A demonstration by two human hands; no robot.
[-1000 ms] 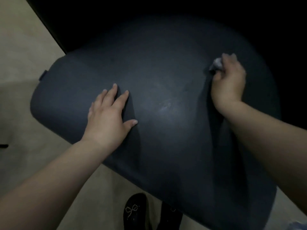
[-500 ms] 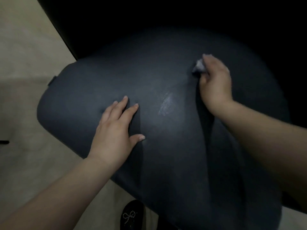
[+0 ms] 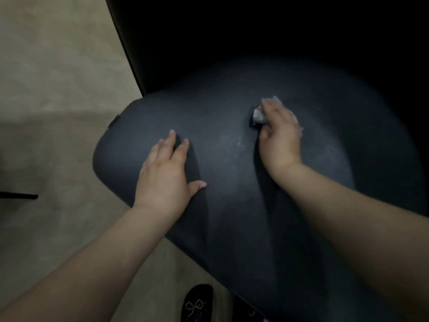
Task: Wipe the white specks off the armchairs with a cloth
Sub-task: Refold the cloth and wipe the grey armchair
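Head view, dim light. Armchair cushion (image 3: 267,205): dark blue-grey, matte, smooth-looking upholstery, broad rounded pad w/ soft bulging edges and blunt corners; small tab at its upper-left edge. Pale dusty smear and a few white specks (image 3: 239,143) on the surface btwn the two hands, nearer the right. Cloth (image 3: 258,116): small, whitish-grey, crumpled into a wad, lying on the cushion's upper centre, touching the surface. Right hand (image 3: 279,135): fingers curled over the wad, pinching it vs. the thumb, knuckles up, pressing it onto the pad; part of cloth showing at fingertips and at the hand's left side. Left hand (image 3: 166,173): flat on the cushion, palm down, fingers straight and slightly spread, thumb out to the right, resting near the cushion's left edge, holding nothing. Both forearms bare, entering from bottom of frame. Beyond the cushion: black, unlit mass, detail not readable. Floor (image 3: 53,89): beige, mottled, faintly stone-like texture, at left and below the cushion. Black shoe (image 3: 197,303) w/ a studded bow motif at the bottom edge, on the floor just beside the cushion's lower rim. Thin dark bar at far left edge, nature unclear.
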